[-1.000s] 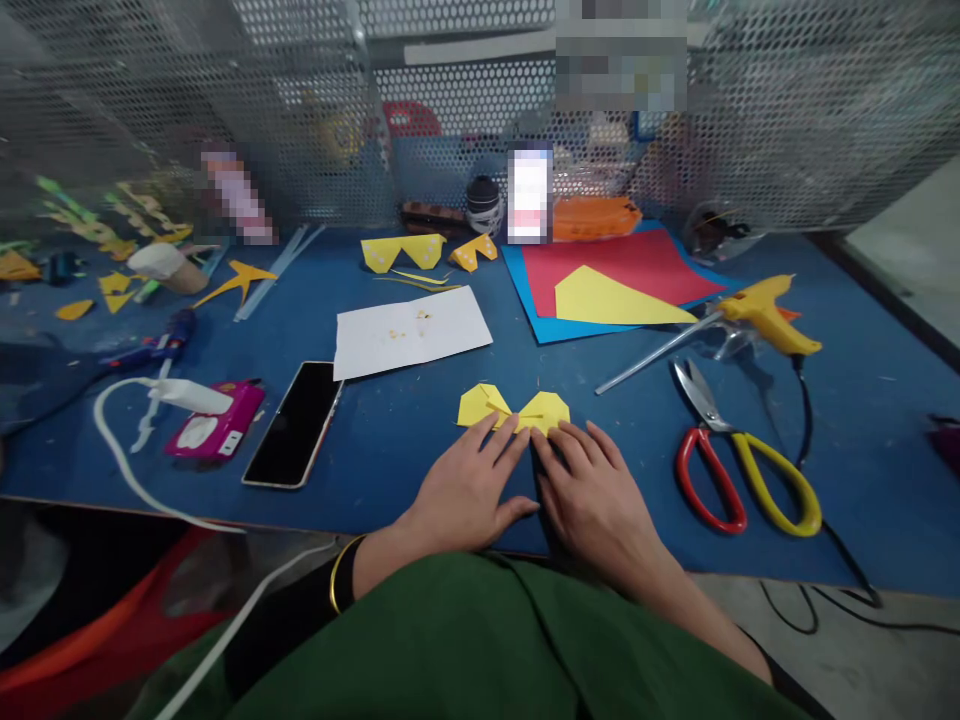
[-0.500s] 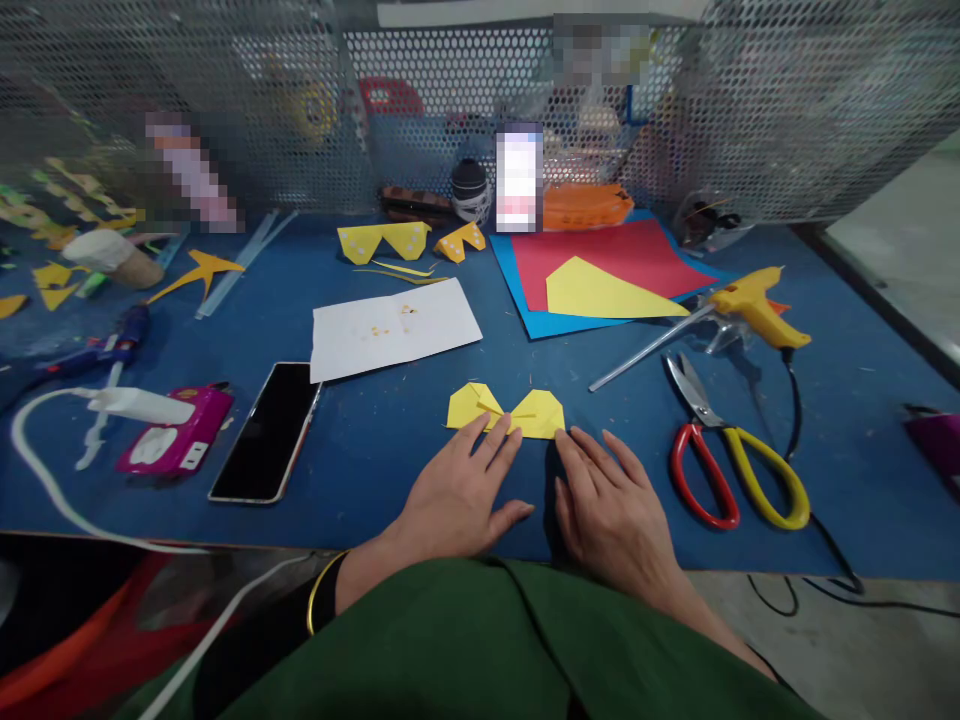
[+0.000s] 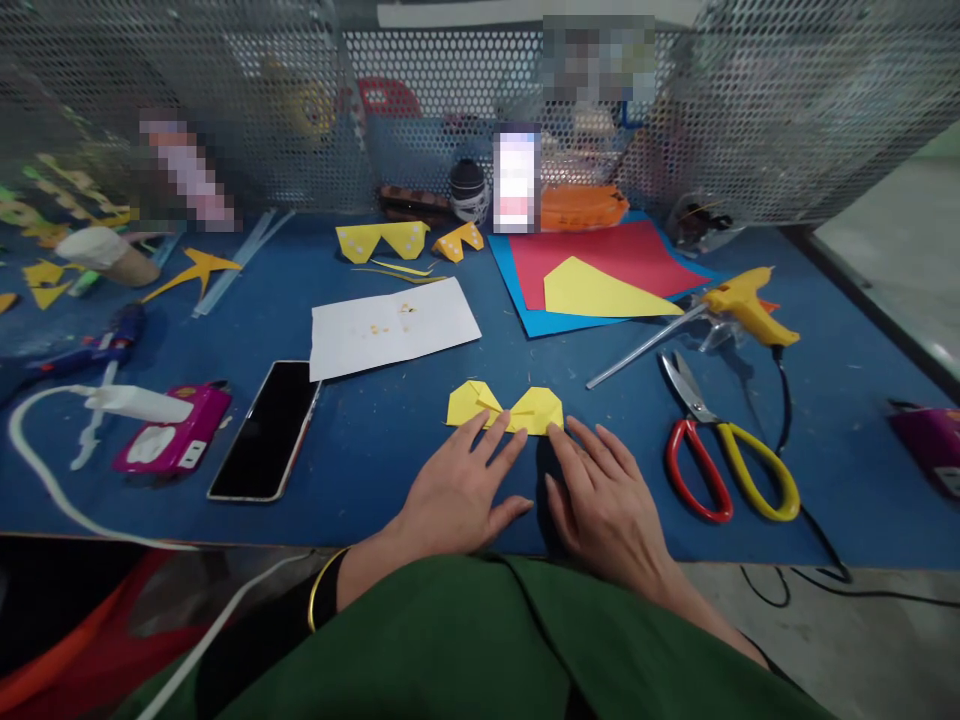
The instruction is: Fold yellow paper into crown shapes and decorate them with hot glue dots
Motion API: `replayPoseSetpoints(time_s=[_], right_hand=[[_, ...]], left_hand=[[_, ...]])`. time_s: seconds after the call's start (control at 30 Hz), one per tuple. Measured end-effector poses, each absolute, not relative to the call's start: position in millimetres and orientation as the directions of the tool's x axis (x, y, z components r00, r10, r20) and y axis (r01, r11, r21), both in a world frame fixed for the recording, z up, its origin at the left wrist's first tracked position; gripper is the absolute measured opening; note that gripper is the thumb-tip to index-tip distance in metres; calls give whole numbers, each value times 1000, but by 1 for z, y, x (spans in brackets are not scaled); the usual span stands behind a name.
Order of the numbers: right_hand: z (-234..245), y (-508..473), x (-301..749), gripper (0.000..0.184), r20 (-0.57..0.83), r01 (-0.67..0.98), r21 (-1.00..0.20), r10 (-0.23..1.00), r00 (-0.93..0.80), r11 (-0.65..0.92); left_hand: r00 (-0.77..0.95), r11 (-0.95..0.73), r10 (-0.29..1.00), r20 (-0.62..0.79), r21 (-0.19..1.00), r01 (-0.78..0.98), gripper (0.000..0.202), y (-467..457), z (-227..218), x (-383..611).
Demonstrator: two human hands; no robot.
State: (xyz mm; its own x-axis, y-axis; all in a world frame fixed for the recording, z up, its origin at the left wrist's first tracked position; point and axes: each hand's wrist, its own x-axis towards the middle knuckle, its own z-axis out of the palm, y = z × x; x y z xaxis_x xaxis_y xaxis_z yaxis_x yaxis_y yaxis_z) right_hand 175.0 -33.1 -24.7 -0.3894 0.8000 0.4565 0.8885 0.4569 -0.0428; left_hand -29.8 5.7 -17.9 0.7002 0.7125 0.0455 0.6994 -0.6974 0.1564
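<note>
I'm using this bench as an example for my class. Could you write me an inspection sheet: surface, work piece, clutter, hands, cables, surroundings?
Surface: blue tabletop, lightly speckled.
Work piece: folded yellow paper with two angular lobes, lying flat at the fingertips.
Clutter: smartphone lying by a white sheet at left; scissors with blades slightly apart and yellow glue gun at right; red paper behind.
Left hand: palm down, fingers spread, fingertips over the paper's near edge.
Right hand: palm down, index fingertip at the paper's near right corner.
Cables: black cord from the glue gun, passing the scissors; white cable at lower left.
Surroundings: perforated metal panel behind the bench.
</note>
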Motion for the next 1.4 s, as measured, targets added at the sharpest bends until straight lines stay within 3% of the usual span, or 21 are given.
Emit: replayPoseSetpoints(time_s=[0.23, 0.47, 0.73, 1.07, 1.23, 1.4], right_hand=[[-27, -28, 164, 53, 437, 856, -17, 774, -458, 516], [-30, -33, 174, 55, 414, 874, -147, 832, -370, 462], [-22, -21, 180, 40, 430, 889, -62, 816, -386, 453], [-25, -8, 182, 52, 408, 892, 66, 804, -433, 447], [-17, -2, 185, 51, 370, 903, -7, 840, -396, 429], [-9, 5, 172, 62, 340, 870, -43, 826, -450, 492]], left_hand=[[711, -708, 702, 40, 147, 691, 68, 6, -18, -30], [706, -709, 704, 81, 130, 693, 70, 6, -20, -31], [696, -698, 714, 75, 143, 701, 71, 6, -21, -31], [689, -690, 721, 77, 174, 702, 71, 4, -27, -32], [684, -688, 723, 93, 187, 702, 71, 4, -27, -32], [704, -708, 703, 103, 201, 677, 74, 6, -26, -32]])
